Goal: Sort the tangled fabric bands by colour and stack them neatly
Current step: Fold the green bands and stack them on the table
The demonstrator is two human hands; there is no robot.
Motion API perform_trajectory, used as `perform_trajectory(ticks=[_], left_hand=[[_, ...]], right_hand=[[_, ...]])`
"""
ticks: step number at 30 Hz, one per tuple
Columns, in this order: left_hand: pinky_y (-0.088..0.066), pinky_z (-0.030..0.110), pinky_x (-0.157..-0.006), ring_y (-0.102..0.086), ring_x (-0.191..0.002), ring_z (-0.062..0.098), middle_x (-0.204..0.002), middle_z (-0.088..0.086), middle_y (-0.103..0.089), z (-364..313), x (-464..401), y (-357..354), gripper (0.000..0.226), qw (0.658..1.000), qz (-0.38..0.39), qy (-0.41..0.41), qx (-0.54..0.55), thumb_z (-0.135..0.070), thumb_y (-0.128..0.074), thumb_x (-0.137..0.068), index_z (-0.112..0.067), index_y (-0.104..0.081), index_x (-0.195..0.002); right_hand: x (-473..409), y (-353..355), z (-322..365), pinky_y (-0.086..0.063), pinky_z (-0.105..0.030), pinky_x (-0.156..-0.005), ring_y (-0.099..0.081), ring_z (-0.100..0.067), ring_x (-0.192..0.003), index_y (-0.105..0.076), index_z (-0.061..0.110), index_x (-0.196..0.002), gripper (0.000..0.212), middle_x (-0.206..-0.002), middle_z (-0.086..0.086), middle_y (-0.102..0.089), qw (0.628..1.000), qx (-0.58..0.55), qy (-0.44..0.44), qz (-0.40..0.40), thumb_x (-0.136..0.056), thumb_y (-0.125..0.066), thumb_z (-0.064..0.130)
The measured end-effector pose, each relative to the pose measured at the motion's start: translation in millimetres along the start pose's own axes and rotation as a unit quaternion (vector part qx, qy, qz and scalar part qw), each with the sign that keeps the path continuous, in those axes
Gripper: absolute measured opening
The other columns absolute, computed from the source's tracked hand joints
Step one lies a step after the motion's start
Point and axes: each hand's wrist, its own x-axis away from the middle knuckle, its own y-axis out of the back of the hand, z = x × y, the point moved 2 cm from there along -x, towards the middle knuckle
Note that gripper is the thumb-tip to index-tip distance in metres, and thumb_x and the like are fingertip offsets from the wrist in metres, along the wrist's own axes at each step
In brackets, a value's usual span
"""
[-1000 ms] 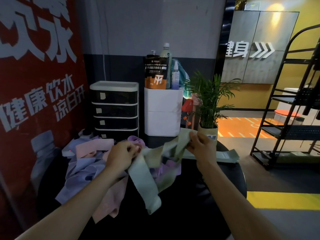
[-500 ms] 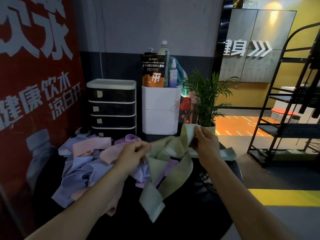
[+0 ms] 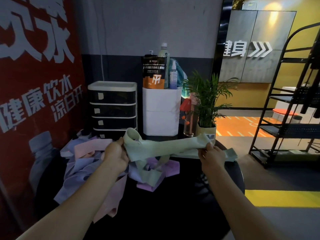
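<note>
Above the table (image 3: 216,196), a green band (image 3: 166,146) stretches between the left hand (image 3: 116,154) and right hand (image 3: 210,153), each pinching an end. Best keep it taut, lift its trailing loop clear of the pile (image 3: 83,168), then fold evenly.

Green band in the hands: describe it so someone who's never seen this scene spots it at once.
Start at the round black table in front of the white bin. Above it, the left hand and right hand pull one pale green band out level between them. It is the only band lifted and stretched; the pink, lilac and purple ones lie heaped below.
</note>
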Motion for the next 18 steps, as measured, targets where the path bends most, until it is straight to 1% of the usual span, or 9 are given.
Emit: perform_trajectory(ticks=[2,3,5,7,9,11,13,15,18], left_hand=[[-0.047,0.038,-0.075,-0.056,-0.078,0.020,-0.093,0.008,-0.060,2,0,-4,0.025,0.999,-0.021,-0.036,-0.022,-0.025,-0.036,-0.102,-0.014,-0.056,-0.091],[-0.046,0.036,-0.069,-0.055,-0.075,0.020,-0.087,0.007,-0.059,2,0,-4,0.023,0.997,-0.026,-0.060,-0.038,-0.023,-0.037,-0.101,-0.016,-0.053,-0.086],[-0.044,0.032,-0.063,-0.052,-0.070,0.019,-0.082,0.007,-0.056,4,2,-5,0.023,0.991,-0.015,-0.104,-0.078,-0.017,-0.040,-0.100,-0.016,-0.051,-0.080],[-0.045,0.029,-0.060,-0.051,-0.068,0.018,-0.079,0.006,-0.056,10,6,-11,0.019,0.984,0.021,-0.132,-0.120,-0.010,-0.043,-0.097,-0.014,-0.053,-0.081],[-0.050,0.024,-0.056,-0.054,-0.069,0.017,-0.081,0.005,-0.059,18,10,-19,0.012,0.979,0.063,-0.132,-0.142,-0.004,-0.047,-0.095,-0.013,-0.055,-0.092],[-0.052,0.022,-0.056,-0.056,-0.070,0.017,-0.087,0.006,-0.059,23,13,-23,0.014,0.975,0.079,-0.127,-0.162,-0.001,-0.050,-0.092,-0.011,-0.055,-0.099],[-0.052,0.021,-0.054,-0.058,-0.068,0.016,-0.089,0.008,-0.059,23,13,-23,0.015,0.976,0.062,-0.128,-0.165,0.000,-0.051,-0.091,-0.013,-0.057,-0.096],[-0.052,0.020,-0.051,-0.061,-0.062,0.014,-0.087,0.009,-0.061,19,14,-21,0.016,0.982,0.040,-0.123,-0.134,0.001,-0.050,-0.092,-0.013,-0.057,-0.091],[-0.052,0.030,-0.061,-0.059,-0.073,0.021,-0.102,0.015,-0.059,16,13,-19,0.013,0.990,0.007,-0.090,-0.105,-0.001,-0.049,-0.093,-0.010,-0.057,-0.099]], right_hand=[[-3,2,-3,-0.047,-0.025,-0.067,-0.056,-0.016,-0.076,-0.054,0.003,-0.103,0.018,-0.084,-0.007,-0.056,0.998,0.061,0.013,-0.003,-0.099,-0.043,0.016],[-6,5,-2,-0.046,-0.028,-0.069,-0.055,-0.016,-0.075,-0.056,0.004,-0.103,0.018,-0.083,-0.007,-0.057,0.990,0.139,0.035,0.002,-0.098,-0.046,0.017],[-8,6,-2,-0.040,-0.031,-0.068,-0.052,-0.020,-0.074,-0.059,0.005,-0.100,0.014,-0.083,-0.010,-0.057,0.948,0.305,0.083,0.032,-0.091,-0.052,0.013],[-1,1,-6,-0.035,-0.027,-0.065,-0.048,-0.020,-0.074,-0.057,0.010,-0.093,0.007,-0.080,-0.008,-0.051,0.904,0.405,0.112,0.076,-0.086,-0.055,0.008],[9,-9,-11,-0.037,-0.026,-0.062,-0.048,-0.016,-0.072,-0.058,0.010,-0.093,0.007,-0.079,-0.004,-0.051,0.870,0.458,0.138,0.118,-0.086,-0.057,0.008],[22,-20,-12,-0.041,-0.025,-0.066,-0.054,-0.013,-0.079,-0.065,0.004,-0.101,0.016,-0.088,-0.003,-0.058,0.828,0.505,0.178,0.167,-0.086,-0.061,0.007],[38,-32,-14,-0.045,-0.025,-0.071,-0.055,-0.011,-0.085,-0.062,0.005,-0.110,0.029,-0.097,0.001,-0.057,0.803,0.504,0.179,0.261,-0.082,-0.069,0.009],[53,-43,-22,-0.045,-0.019,-0.074,-0.054,-0.008,-0.086,-0.057,0.012,-0.115,0.046,-0.102,0.001,-0.057,0.778,0.487,0.166,0.360,-0.075,-0.078,0.018],[68,-55,-41,-0.040,-0.019,-0.079,-0.052,-0.011,-0.099,-0.050,0.018,-0.121,0.068,-0.112,0.001,-0.052,0.714,0.525,0.206,0.414,-0.064,-0.085,0.030]])
